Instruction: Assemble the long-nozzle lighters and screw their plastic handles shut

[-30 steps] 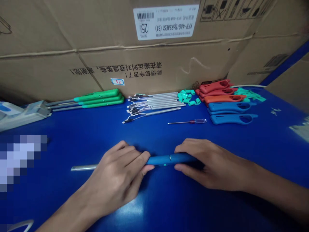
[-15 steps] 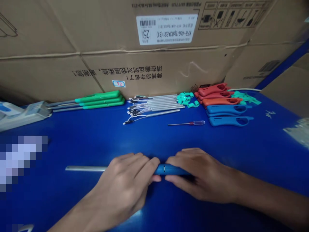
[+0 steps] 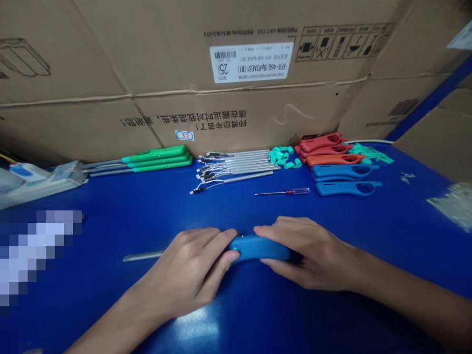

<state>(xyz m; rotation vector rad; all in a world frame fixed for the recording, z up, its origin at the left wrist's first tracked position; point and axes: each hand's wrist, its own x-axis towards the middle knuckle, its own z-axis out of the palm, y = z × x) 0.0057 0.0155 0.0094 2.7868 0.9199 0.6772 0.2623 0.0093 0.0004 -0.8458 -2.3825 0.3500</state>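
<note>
A blue long-nosed lighter (image 3: 260,248) lies level between my hands, its metal tube pointing left and a small green piece showing on the handle's side. My left hand (image 3: 193,263) is wrapped round the front of the handle, thumb near the green piece, hiding the trigger part and the root of the tube. Round the rear end is my right hand (image 3: 319,253), with fingers above and thumb below the handle.
Behind lie green lighters (image 3: 158,160), metal tubes with wires (image 3: 247,167), a screwdriver (image 3: 283,191), turquoise caps (image 3: 282,156), and red and blue casings (image 3: 344,188). A power strip (image 3: 55,179) sits left; a large cardboard box (image 3: 228,108) walls off the back.
The lighter has been rolled so its broad side, with the green piece, faces up instead of its narrow seamed edge. My right hand's grip has loosened a little, uncovering more of the handle.
</note>
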